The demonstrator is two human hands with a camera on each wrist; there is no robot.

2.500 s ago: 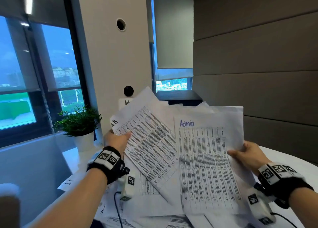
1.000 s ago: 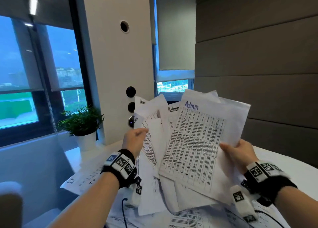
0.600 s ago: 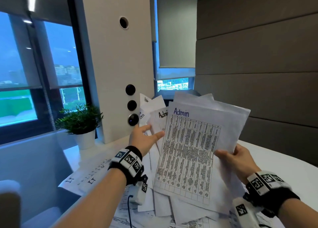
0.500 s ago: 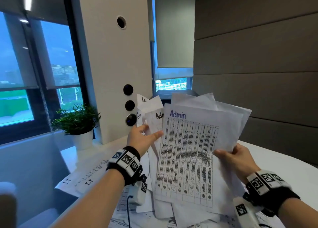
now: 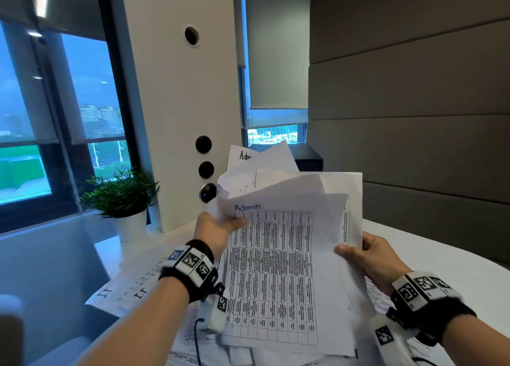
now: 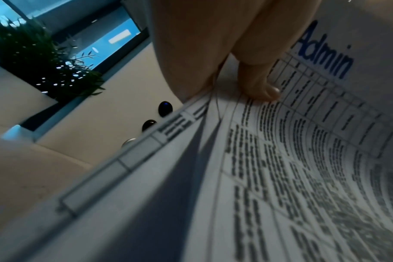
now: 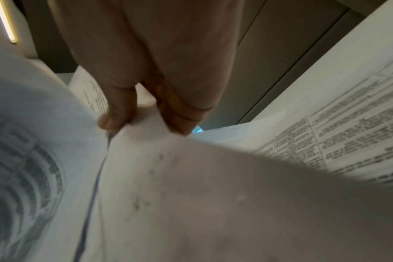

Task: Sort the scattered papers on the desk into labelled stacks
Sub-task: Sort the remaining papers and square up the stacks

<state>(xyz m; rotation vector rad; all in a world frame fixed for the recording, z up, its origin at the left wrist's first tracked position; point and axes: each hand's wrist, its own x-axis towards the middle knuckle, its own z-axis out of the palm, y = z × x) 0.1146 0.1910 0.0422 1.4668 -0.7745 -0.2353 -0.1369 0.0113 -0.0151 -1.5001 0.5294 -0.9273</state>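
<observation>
Both hands, the left hand [image 5: 218, 229] and the right hand [image 5: 369, 258], pinch the Admin sheets [image 5: 276, 269] between thumb and fingers. The step is gathering the Admin stack; next, square the edges and lay it on the worktop [image 5: 441, 258].

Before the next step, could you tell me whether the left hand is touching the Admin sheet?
Touching. The left wrist view shows the left hand's thumb pressed onto the Admin sheet, fingers behind it; the head view agrees.

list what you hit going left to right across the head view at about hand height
potted plant → left hand gripping the bundle's left edge → front sheet marked Admin → right hand pinching the bundle's right edge → bare white table.
</observation>
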